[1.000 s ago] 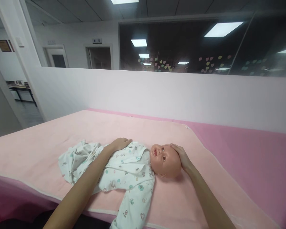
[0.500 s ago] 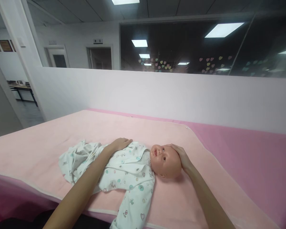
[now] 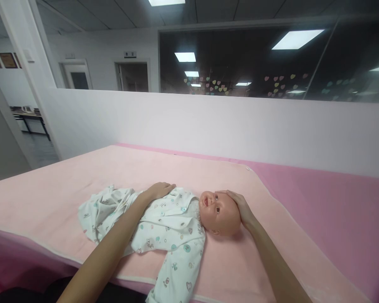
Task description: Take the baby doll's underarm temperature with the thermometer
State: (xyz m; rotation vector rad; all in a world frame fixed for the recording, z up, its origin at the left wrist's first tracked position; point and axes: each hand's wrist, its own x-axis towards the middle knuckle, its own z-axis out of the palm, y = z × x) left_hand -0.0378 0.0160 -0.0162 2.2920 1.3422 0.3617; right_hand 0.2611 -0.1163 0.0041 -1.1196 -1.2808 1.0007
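A baby doll (image 3: 219, 214) lies on its back across a pale pink sheet, its bald head to the right. White printed baby clothes (image 3: 167, 227) cover its body, with one sleeve stretched toward me and the leg end bunched at the left. My left hand (image 3: 160, 190) rests flat on the far side of the doll's body, fingers extended. My right hand (image 3: 238, 204) lies over the top of the doll's head, fingers stretched along it and not gripping. The doll's far arm and its hands are hidden.
The pale pink sheet (image 3: 91, 168) spreads over a darker pink cover (image 3: 328, 202) that shows at the right and front edge. Behind stands a low white wall (image 3: 208, 126) with a dark window above. At far left a doorway shows a table (image 3: 28, 114).
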